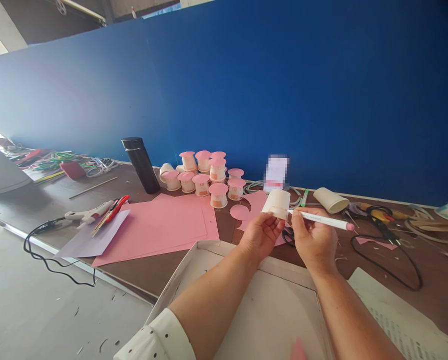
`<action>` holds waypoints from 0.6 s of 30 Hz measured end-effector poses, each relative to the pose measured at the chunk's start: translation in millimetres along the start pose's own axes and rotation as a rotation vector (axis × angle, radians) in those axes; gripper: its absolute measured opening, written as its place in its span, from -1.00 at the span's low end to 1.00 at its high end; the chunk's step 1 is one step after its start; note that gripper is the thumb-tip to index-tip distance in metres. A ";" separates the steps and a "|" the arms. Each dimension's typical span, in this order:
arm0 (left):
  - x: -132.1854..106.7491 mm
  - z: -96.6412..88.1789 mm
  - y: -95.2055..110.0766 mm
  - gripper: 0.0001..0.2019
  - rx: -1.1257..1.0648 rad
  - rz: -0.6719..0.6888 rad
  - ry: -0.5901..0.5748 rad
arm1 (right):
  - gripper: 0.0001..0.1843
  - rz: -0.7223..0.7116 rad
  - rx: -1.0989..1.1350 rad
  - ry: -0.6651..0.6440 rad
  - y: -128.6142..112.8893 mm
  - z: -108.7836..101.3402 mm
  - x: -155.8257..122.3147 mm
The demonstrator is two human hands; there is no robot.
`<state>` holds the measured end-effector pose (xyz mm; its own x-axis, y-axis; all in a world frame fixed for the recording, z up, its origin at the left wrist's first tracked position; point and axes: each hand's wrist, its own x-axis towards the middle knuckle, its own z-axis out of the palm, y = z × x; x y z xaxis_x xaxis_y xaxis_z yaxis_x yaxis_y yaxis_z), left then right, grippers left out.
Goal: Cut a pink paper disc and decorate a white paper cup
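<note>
My left hand [260, 233] is closed around a small white paper cup [277, 203], held on its side above the table's near edge. My right hand [314, 239] grips a white marker with a pink end [327, 220], its tip touching the cup's side. Just behind the cup lie a pink paper circle [240, 212] and pink paper offcuts. Black scissors [288, 235] peek out between my hands.
Several pink-capped paper cups [204, 177] cluster beside a black flask [141, 165]. Pink sheets [159, 227], a glue gun [88, 214], red cutters [113, 211] lie left. A white cardboard tray [269, 310] sits under my arms. Another cup [331, 200], green pen [304, 197] and cables [389, 260] lie right.
</note>
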<state>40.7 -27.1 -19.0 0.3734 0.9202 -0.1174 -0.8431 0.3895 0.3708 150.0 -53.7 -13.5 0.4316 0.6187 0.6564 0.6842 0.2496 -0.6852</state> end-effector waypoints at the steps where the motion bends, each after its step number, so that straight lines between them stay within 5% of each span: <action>1: 0.1 0.1 0.2 -0.88 -0.003 -0.002 0.004 | -0.72 0.001 0.007 0.000 0.4 0.0 0.1; 11: 1.8 0.6 2.3 -0.88 -0.016 0.009 0.030 | -0.70 0.031 0.109 -0.018 -7.2 -1.5 0.4; 18: 0.6 0.3 8.2 -0.91 -0.065 -0.029 0.035 | -0.52 0.274 0.402 0.036 10.3 2.5 5.9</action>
<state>34.1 -23.3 -15.7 0.3851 0.9090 -0.1593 -0.8561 0.4163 0.3064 158.1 -45.6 -17.5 0.5892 0.6773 0.4406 0.2646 0.3535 -0.8972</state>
